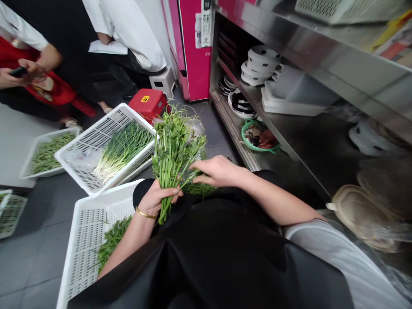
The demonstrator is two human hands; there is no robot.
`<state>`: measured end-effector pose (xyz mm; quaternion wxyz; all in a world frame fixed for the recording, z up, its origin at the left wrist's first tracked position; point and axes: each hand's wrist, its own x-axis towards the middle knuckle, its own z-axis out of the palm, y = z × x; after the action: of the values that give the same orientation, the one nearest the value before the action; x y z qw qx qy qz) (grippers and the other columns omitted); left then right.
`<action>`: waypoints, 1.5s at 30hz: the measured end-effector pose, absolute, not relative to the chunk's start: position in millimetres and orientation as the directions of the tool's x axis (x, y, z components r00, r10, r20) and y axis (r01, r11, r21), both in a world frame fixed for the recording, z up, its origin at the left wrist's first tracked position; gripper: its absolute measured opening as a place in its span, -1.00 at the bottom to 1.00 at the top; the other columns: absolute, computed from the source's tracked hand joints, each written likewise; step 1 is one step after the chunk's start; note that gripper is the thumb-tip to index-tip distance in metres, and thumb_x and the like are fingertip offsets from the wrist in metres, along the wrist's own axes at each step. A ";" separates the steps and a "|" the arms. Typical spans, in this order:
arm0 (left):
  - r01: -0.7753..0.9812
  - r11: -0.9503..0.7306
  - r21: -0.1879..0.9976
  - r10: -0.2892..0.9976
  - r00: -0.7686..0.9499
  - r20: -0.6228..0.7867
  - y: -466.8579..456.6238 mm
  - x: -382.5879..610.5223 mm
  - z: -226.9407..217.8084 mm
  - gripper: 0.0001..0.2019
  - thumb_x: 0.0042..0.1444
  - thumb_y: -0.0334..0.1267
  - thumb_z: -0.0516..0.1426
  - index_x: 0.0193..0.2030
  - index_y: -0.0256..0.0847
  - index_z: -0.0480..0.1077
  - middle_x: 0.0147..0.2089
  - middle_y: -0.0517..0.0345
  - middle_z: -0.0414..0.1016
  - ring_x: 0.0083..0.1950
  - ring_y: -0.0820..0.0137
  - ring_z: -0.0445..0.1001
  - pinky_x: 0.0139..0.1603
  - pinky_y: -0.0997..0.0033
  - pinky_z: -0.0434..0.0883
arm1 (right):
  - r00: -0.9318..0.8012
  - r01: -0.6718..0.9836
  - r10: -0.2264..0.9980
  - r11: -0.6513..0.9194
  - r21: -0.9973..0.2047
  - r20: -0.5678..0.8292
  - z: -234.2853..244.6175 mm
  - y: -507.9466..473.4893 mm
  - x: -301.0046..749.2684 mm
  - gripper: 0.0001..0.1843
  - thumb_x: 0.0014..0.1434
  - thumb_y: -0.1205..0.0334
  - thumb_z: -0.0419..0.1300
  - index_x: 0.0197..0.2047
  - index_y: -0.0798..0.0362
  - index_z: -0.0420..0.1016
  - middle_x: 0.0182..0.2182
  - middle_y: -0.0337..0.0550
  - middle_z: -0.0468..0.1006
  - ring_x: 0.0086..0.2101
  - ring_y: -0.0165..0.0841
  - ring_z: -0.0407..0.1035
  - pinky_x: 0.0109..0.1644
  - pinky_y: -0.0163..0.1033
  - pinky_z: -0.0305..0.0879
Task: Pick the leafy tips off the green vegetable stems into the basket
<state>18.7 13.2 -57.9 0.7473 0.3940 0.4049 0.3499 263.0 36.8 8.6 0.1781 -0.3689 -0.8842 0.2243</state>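
My left hand [157, 197], with a gold bracelet at the wrist, is closed around the lower stems of a bunch of leafy greens [170, 150]. The bunch stands nearly upright above my lap, its leaves pointing away from me. On its right side is my right hand [215, 171], fingers bent toward the stems in a pinch. What lies between those fingertips is too small to make out. Below the right hand, more greens [201, 189] lie partly hidden. Beside my left arm, a white basket [85, 223] holds loose leafy greens [114, 236].
A white crate [80, 169] of green onions [125, 148] and another of green beans [53, 150] stand at left. Beyond are a red box [146, 103] and two people. Metal shelving [296, 159] runs close on my right, with a green basket [257, 148] low down.
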 end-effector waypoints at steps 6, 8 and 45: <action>-0.209 0.453 0.867 0.828 0.459 -0.322 10.4 21.8 -61.7 -0.68 -0.21 -0.42 0.29 -0.25 -0.37 0.38 -0.53 0.05 0.51 -0.65 0.48 0.37 -0.67 0.56 0.30 | -0.827 0.512 0.561 0.759 -0.402 0.007 -14.4 32.9 239.7 -0.76 0.21 0.19 0.02 -0.35 0.11 0.46 -0.49 -0.11 0.52 -0.48 -0.42 0.34 -0.43 -0.34 0.04; -0.256 0.462 0.849 0.830 0.462 -0.312 8.5 23.8 -64.8 -0.66 -0.21 -0.42 0.29 -0.23 -0.36 0.38 -0.54 0.09 0.49 -0.65 0.50 0.36 -0.68 0.58 0.28 | -0.780 0.409 0.615 0.643 -0.648 0.118 -24.4 31.9 245.8 -0.75 0.20 0.17 0.04 -0.37 0.12 0.46 -0.47 -0.14 0.51 -0.47 -0.45 0.34 -0.40 -0.37 0.09; -0.284 0.429 0.858 0.852 0.442 -0.279 6.0 32.3 -50.3 -0.66 -0.18 -0.46 0.28 -0.17 -0.36 0.47 -0.05 -0.15 0.51 -0.19 0.17 0.53 -0.33 0.31 0.52 | -0.625 0.767 0.702 0.633 0.104 0.341 -6.6 34.5 261.2 -0.67 0.27 0.35 -0.11 0.03 0.05 0.32 -0.41 -0.16 0.48 -0.44 -0.43 0.30 -0.45 -0.29 -0.04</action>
<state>32.3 6.0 -50.3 0.7588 0.3815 0.3723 0.3744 261.2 34.5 -6.6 0.1354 -0.4113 -0.8933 -0.1204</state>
